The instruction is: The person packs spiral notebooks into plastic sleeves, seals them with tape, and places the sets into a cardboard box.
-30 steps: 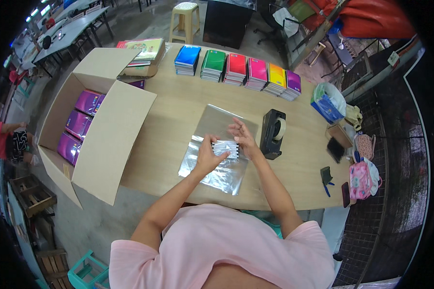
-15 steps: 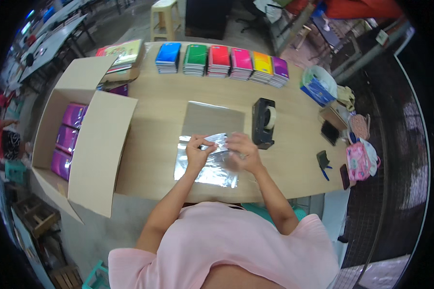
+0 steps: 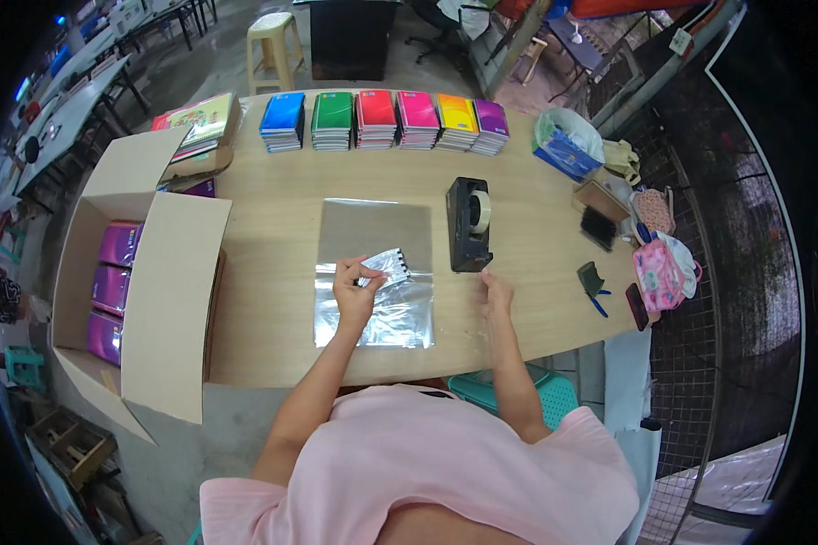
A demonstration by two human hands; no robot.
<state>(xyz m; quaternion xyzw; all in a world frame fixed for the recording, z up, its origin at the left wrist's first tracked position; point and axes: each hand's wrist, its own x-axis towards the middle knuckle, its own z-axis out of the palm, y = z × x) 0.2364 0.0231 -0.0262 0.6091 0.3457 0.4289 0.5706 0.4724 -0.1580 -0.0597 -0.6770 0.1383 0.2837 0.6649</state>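
My left hand pinches a small silvery-white piece with a dark, toothed-looking edge; its kind is unclear. It lies over clear plastic sheets or bags, shiny at the near half, flat on the table. My right hand is beside the near end of a black tape dispenser, which carries a pale roll of tape. The right fingertips are drawn together by the dispenser's cutting end. Whatever they grip is too small to make out.
Stacks of coloured notebooks line the far edge of the table. An open carton with purple packs stands at the left. To the right are a bag-lined blue container, a black brush, a pink pouch and a phone.
My right hand has left the silvery piece and moved right to the near end of the tape dispenser. My left hand still holds the piece. The whole view has shifted slightly.
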